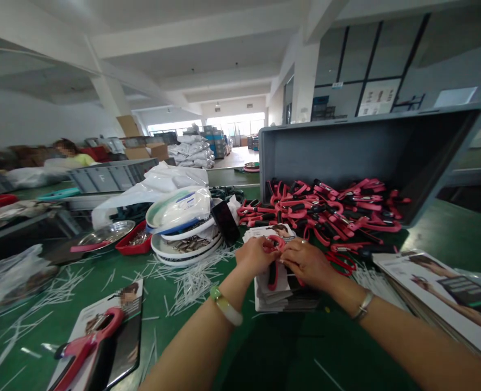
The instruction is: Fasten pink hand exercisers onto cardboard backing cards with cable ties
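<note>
While the left hand [254, 256] clasps pink-and-black pliers [273, 274] over the near stack of printed cards [267, 300], the right hand [310, 264] meets it, its grip unclear from where I stand, seemingly positioning them, the next move calling for steady fingertips; far left, a grey crate [122, 179] reads "F", the cards' print illegible.

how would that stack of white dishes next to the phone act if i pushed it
The stack is probably heavy, given the metal pieces in it. The top dish looks tilted, so it might slide. The phone leaning beside it could tip over.
</note>
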`<action>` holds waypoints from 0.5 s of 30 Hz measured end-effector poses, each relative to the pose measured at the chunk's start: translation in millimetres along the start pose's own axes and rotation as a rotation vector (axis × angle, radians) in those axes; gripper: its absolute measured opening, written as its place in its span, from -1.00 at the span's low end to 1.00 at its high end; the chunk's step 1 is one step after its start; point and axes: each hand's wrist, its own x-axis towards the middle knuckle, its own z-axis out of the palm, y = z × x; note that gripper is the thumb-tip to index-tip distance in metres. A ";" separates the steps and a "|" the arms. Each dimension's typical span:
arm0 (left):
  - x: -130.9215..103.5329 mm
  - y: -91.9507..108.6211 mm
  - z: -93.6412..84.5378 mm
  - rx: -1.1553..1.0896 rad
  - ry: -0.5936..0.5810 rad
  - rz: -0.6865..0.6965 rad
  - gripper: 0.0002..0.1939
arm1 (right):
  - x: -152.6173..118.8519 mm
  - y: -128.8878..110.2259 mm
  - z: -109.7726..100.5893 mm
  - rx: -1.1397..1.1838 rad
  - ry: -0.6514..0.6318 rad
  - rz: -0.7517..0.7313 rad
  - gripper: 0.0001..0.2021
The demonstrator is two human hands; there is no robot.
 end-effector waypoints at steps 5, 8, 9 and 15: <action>2.0 11.0 -4.1 0.166 -0.021 0.037 -0.77 | 2.9 -2.1 -5.4 -0.034 -0.044 -0.065 -0.80; 0.8 16.7 -5.9 0.221 -0.028 0.045 -0.75 | 0.0 -0.8 -3.0 0.033 0.022 -0.041 -0.81; 0.7 18.1 -6.5 0.230 -0.032 0.044 -0.74 | -1.3 -0.2 -1.9 0.072 0.052 -0.025 -0.82; 4.7 21.3 -8.8 0.243 -0.071 0.044 -0.79 | 8.7 -5.2 -9.6 0.027 -0.123 -0.010 -0.83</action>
